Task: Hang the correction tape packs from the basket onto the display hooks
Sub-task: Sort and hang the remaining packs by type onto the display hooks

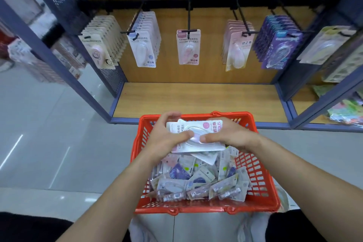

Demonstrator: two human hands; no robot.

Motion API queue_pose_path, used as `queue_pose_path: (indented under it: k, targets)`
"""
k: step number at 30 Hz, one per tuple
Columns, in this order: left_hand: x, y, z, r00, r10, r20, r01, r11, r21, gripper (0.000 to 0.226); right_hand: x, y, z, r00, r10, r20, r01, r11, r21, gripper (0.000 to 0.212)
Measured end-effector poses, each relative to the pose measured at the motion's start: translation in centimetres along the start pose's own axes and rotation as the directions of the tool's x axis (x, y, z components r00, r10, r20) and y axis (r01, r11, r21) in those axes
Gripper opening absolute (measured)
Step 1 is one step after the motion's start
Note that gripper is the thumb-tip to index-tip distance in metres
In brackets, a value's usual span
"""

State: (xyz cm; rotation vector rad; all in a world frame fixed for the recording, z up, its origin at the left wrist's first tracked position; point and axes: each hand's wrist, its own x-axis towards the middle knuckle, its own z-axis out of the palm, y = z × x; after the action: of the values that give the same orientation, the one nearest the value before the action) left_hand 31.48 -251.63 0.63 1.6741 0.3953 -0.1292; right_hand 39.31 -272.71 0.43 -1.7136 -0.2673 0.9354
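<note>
Your left hand (167, 137) and right hand (231, 133) both pinch a loose stack of pink packs (198, 131) just above the red basket (263, 173). The slick blisters could slide apart and fall in, and uneven hang holes may snag on the middle hook (189, 17), where a matching pack (188, 49) hangs
</note>
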Motion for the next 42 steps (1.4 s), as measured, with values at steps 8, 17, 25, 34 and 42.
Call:
queue_pose_path:
  k: [8,17,25,34,42]
  targets:
    - [-0.5,0.0,1.9,0.944,-0.124,-0.307,0.054,0.972,-0.23,0.059,-0.5,0.9,3.4,0.963,-0.025,-0.269,0.09,0.969,0.232,0.015]
    - [-0.5,0.1,2.7,0.906,-0.139,-0.4,-0.003,0.943,-0.334,0.058,-0.2,1.5,4.4,0.961,0.011,-0.276,0.076,0.949,0.305,0.04]
    - [-0.4,-0.5,3.1,0.908,-0.113,-0.403,-0.046,0.93,-0.365,0.077,0.2,1.4,4.6,0.962,-0.005,-0.273,0.057,0.982,0.183,0.039]
    - [0.1,-0.4,2.2,0.932,-0.096,-0.35,-0.019,0.95,-0.312,0.037,0.4,0.6,6.5,0.944,-0.088,-0.318,0.16,0.965,0.206,0.03]
    - [0.0,0.8,2.2,0.962,-0.054,-0.266,-0.025,0.959,-0.283,0.055,-0.1,-0.7,6.6,0.902,-0.157,-0.403,0.261,0.94,0.218,0.018]
